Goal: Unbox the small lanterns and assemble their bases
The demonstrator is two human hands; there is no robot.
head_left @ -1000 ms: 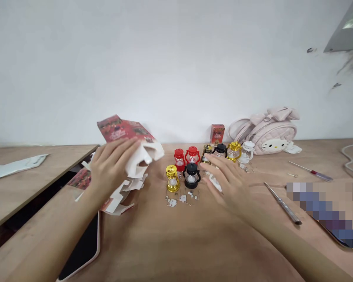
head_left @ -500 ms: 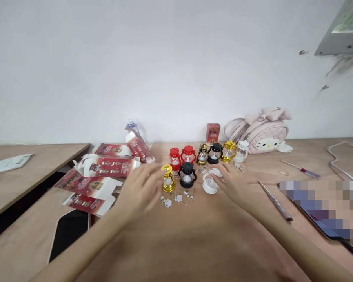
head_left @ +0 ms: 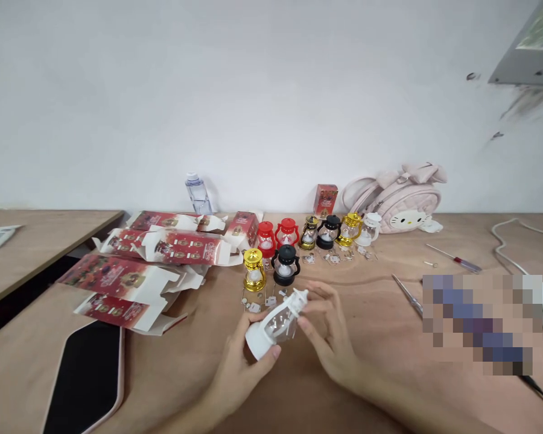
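A small white lantern (head_left: 278,322) is tilted above the near part of the table, its top pointing up and right. My left hand (head_left: 247,364) is wrapped round its white base, thumb on the near side. At its top, the fingers of my right hand (head_left: 328,331) are closed on the cap end. Just beyond stand a gold lantern (head_left: 254,271) and a black lantern (head_left: 286,265), both upright. Small metal and white pieces (head_left: 254,307) lie in front of them. Farther back is a row of several lanterns, with a red one (head_left: 287,234) among them.
Opened red boxes (head_left: 185,248) cover the left side, with a phone (head_left: 85,374) nearer. A bottle (head_left: 198,194), an upright red box (head_left: 326,200) and a pink bag (head_left: 409,208) stand by the wall. Screwdrivers (head_left: 461,262) and a white cable (head_left: 502,244) lie right.
The white lantern has left the table and come nearer, tilted. My left hand has moved from beside the gold lantern onto its base; my right hand has moved to its top.
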